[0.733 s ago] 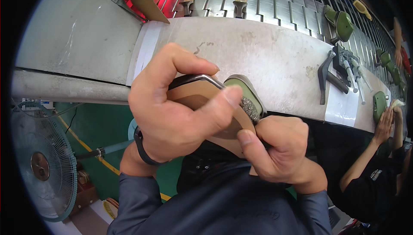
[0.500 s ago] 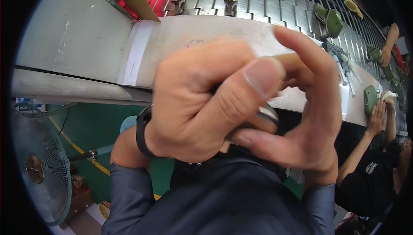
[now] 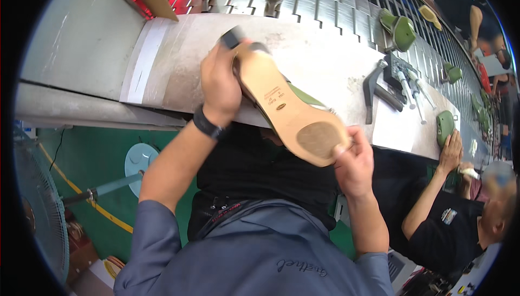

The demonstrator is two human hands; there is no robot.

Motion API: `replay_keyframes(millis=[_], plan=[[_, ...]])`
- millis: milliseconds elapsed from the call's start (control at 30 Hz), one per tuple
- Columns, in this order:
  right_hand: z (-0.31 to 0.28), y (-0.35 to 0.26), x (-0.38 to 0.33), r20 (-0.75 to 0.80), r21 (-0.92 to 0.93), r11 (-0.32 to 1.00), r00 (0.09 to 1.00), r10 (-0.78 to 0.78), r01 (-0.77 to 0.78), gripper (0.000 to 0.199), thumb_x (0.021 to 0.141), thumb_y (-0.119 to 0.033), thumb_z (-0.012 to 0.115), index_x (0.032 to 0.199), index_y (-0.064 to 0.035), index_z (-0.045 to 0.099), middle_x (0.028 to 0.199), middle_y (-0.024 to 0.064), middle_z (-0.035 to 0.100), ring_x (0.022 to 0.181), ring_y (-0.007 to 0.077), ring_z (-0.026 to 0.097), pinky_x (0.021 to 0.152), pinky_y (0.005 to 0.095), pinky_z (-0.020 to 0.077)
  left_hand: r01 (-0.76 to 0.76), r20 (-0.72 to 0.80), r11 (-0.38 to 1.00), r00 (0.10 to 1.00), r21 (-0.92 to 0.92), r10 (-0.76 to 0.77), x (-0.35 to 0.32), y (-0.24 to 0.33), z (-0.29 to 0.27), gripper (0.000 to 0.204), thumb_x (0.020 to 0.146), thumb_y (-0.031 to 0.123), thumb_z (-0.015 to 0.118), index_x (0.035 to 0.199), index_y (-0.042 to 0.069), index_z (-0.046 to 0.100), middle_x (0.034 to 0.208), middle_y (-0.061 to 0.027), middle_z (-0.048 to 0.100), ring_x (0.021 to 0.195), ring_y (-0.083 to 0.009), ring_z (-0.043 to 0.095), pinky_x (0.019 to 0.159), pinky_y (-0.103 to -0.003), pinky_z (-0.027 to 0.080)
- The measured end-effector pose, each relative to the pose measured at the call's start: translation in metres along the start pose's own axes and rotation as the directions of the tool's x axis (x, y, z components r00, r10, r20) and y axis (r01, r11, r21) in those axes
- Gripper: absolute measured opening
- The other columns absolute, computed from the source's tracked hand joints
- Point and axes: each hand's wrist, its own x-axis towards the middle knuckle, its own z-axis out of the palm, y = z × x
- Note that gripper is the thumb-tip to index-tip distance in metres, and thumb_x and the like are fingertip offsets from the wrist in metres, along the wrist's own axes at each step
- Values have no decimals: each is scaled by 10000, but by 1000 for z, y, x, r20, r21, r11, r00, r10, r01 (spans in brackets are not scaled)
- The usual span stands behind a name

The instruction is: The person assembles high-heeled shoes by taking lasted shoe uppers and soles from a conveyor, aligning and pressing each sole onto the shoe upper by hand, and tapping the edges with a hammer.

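A sandal (image 3: 276, 98) with a tan sole, a dark block heel and a green strap lies across both my hands above the bench edge, its underside turned up. My left hand (image 3: 219, 82) is closed round the heel end, where some of the fingers are hidden behind it. At the toe end, my right hand (image 3: 355, 163) pinches the sole's rim between thumb and fingers, beside a rough oval patch. Most of the strap is hidden under the sole.
Across the bench (image 3: 184, 52) runs a slatted metal conveyor (image 3: 314, 3) carrying shoes. To my right are a hammer (image 3: 372, 87) and a block (image 3: 400, 68) with several tools. Further right, a co-worker's hand (image 3: 450, 152) touches a green shoe (image 3: 445, 127). A fan (image 3: 46, 209) stands at left.
My hands have moved apart and away from my head. The sandal, mostly hidden behind them before, now shows its whole sole, stretched between both hands.
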Motion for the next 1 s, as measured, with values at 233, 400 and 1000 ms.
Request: replay_keyframes(millis=[233, 400, 1000], plan=[[70, -62, 49, 348, -680, 463, 806, -480, 569, 723, 751, -75, 903, 1407, -35, 600, 813, 22, 622, 643, 103, 548, 576, 247, 455, -217, 434, 975, 875, -49, 217, 16, 32, 24, 618, 1116, 547, 427, 1051, 19, 742, 941, -13, 679, 841, -65, 573, 731, -227, 455], [94, -98, 72, 600, -659, 172, 649, -468, 733, 464, 735, -2, 869, 1174, -28, 719, 798, 79, 655, 609, 178, 603, 558, 299, 492, -123, 400, 986, 903, -109, 157, 12, 32, 26, 828, 1069, 708, 295, 1021, 2, 725, 931, -29, 665, 846, -95, 584, 761, -240, 476], [102, -47, 84, 687, -534, -169, 309, -658, 828, 411, 673, 59, 785, 1072, 112, 702, 810, 124, 657, 621, 206, 647, 529, 314, 530, -302, 323, 947, 891, -106, 320, 14, 19, 21, 1028, 1049, 724, 25, 935, 9, 755, 910, -101, 699, 886, -209, 628, 850, -342, 487]])
